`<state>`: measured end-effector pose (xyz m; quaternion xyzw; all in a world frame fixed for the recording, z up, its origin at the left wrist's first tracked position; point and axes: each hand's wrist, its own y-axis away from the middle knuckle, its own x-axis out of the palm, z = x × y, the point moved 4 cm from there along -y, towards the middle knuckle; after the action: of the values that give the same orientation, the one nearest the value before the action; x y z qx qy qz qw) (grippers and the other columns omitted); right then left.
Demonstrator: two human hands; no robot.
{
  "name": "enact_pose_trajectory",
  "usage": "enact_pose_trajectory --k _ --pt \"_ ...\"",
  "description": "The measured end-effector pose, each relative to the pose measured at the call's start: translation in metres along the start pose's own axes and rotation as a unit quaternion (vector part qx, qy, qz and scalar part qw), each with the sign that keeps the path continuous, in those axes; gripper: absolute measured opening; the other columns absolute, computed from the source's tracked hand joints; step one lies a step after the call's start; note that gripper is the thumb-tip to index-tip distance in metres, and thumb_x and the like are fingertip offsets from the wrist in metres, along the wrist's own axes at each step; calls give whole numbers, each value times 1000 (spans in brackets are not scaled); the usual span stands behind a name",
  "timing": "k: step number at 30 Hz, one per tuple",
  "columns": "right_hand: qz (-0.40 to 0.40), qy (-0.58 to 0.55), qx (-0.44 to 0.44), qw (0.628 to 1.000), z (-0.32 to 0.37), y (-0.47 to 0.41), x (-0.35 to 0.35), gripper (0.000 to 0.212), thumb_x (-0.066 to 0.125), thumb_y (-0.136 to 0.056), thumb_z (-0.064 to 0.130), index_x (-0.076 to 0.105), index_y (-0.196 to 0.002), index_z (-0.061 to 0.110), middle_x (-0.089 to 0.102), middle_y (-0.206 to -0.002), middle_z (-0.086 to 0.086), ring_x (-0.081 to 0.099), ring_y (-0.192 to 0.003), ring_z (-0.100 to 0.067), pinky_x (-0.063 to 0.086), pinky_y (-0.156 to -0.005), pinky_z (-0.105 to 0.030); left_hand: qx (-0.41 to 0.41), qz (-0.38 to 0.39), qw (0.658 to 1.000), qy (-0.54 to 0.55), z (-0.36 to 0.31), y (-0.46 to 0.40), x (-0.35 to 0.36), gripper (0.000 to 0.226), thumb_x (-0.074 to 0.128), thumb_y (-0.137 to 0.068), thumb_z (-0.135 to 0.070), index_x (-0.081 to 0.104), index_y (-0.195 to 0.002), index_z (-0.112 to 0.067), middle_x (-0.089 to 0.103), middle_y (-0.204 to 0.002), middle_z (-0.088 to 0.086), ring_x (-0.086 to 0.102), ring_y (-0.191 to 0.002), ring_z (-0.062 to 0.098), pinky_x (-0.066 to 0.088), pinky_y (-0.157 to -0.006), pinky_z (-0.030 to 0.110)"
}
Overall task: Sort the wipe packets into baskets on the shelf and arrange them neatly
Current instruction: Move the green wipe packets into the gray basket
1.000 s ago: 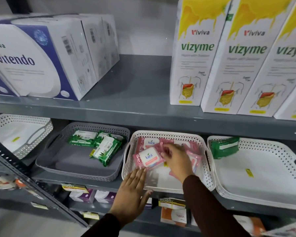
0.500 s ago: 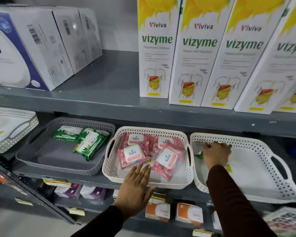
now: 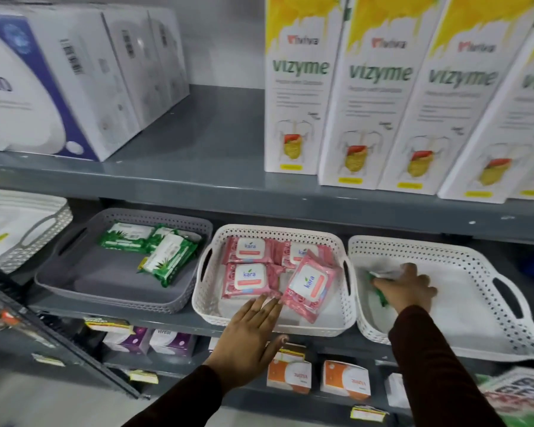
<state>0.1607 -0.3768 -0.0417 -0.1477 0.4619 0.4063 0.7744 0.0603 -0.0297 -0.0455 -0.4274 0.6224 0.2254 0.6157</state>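
Note:
On the middle shelf a grey basket (image 3: 111,291) holds green wipe packets (image 3: 167,257). Beside it a white basket (image 3: 204,303) holds several pink Kara packets (image 3: 248,275), one of them tilted (image 3: 309,285). My left hand (image 3: 250,334) lies flat with spread fingers on this basket's front rim, touching a pink packet's edge. Further right, a larger white basket (image 3: 475,318) holds my right hand (image 3: 404,286), which is closed over a green wipe packet (image 3: 379,291) at the basket's left end. The hand hides most of that packet.
Another white basket (image 3: 19,229) sits at the far left. The shelf above carries tall Vizyme boxes (image 3: 296,97) and white-and-blue boxes (image 3: 59,87). Small orange and purple boxes (image 3: 290,377) stand on the shelf below. A grey shelf post (image 3: 53,331) slants across the lower left.
My right hand left the pink packets in the middle basket and went right into the large white basket, onto the green packet. The left hand stayed at the middle basket's front.

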Motion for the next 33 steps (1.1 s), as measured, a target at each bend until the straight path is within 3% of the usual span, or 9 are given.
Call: enact_pose_trajectory --k 5,9,12,14,16,19,23,29,33 --pt "-75 -52 -24 996 4 25 -7 58 73 -74 51 61 -118 15 57 -109 -31 53 -104 -48 48 -94 -48 -38 -10 999 23 44 31 -18 63 23 -103 -51 22 -154 -14 23 -159 4 12 -148 18 10 -120 36" --pt "-189 -153 -72 967 25 64 -13 68 57 -61 63 65 -107 14 65 -93 -31 58 -92 -46 52 -84 -51 -76 -47 996 17 92 61 -49 59 31 -103 -45 33 -149 -9 35 -153 8 23 -144 22 5 -118 30" --pt "-225 -184 -177 940 78 108 -10 51 74 -69 47 66 -109 17 67 -95 -24 59 -93 -40 52 -82 -46 -129 -66 989 -3 140 82 -62 60 34 -102 -45 34 -149 -9 36 -153 8 25 -144 23 2 -118 28" --pt "-165 -201 -265 929 123 152 12 47 87 -68 26 67 -110 20 65 -102 -19 58 -92 -31 52 -80 -39 -174 -64 983 -7 173 100 -64 63 27 -101 -50 32 -150 -10 32 -154 7 23 -145 23 5 -119 32" --pt "-49 -203 -346 915 171 200 49 52 89 -66 12 67 -113 20 62 -111 -12 58 -94 -22 51 -75 -28 -210 -56 976 -17 202 117 -65 66 25 -101 -51 31 -150 -9 32 -154 9 24 -145 27 7 -118 35" --pt "67 -151 -430 887 231 257 112 56 89 -67 21 66 -117 29 53 -117 -1 57 -101 -21 55 -83 -34 -225 -40 972 -51 235 137 -70 66 27 -101 -50 35 -148 -5 39 -151 13 26 -144 29 5 -117 35" --pt "106 -49 -516 848 300 312 183 53 78 -71 38 63 -121 32 51 -118 0 50 -111 -22 49 -93 -36 -224 -33 972 -62 268 160 -82 62 27 -101 -48 39 -147 -7 41 -150 11 32 -141 28 8 -117 35" --pt "107 58 -554 824 384 348 252 59 76 -80 35 56 -134 22 46 -132 -11 43 -124 -32 50 -97 -43 -225 -53 972 -49 304 182 -102 57 31 -103 -45 38 -147 -8 40 -151 9 27 -143 25 4 -117 31" --pt "233 146 -534 800 406 356 291 67 63 -92 36 36 -151 19 35 -153 -12 34 -139 -35 38 -111 -42 -214 -56 974 -40 309 188 -110 59 29 -103 -47 38 -147 -10 39 -151 9 26 -143 24 0 -116 29"
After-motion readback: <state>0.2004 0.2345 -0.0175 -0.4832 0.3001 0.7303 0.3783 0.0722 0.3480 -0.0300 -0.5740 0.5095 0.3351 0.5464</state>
